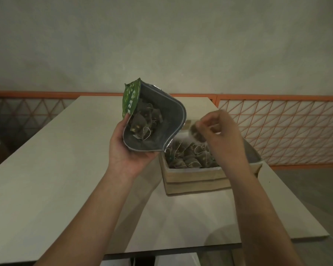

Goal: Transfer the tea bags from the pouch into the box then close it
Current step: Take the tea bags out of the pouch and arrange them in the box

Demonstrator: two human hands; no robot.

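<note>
In the middle of the frame I see my left hand point(130, 150) cupped under the green pouch point(154, 120), fingers curled round its lower edge and thumb up along its left side, holding it above the table point(46, 160) with the mouth gaping toward me. Inside the pouch's grey lining lies a clump of tea bags point(145, 122) with white strings. Just to the right, my right hand point(219, 131) is raised over the box point(196, 177), its fingers bent together and pinching a single tea bag point(196, 133), which hangs at the hand's left side; this hand is blurred, so I cannot tell exactly which fingers grip. The box stands open on the table, centre-right of the frame, below and right of the pouch, and holds a layer of tea bags in the box point(188, 156). An orange lattice railing point(277, 127) runs behind the table across the right side.
</note>
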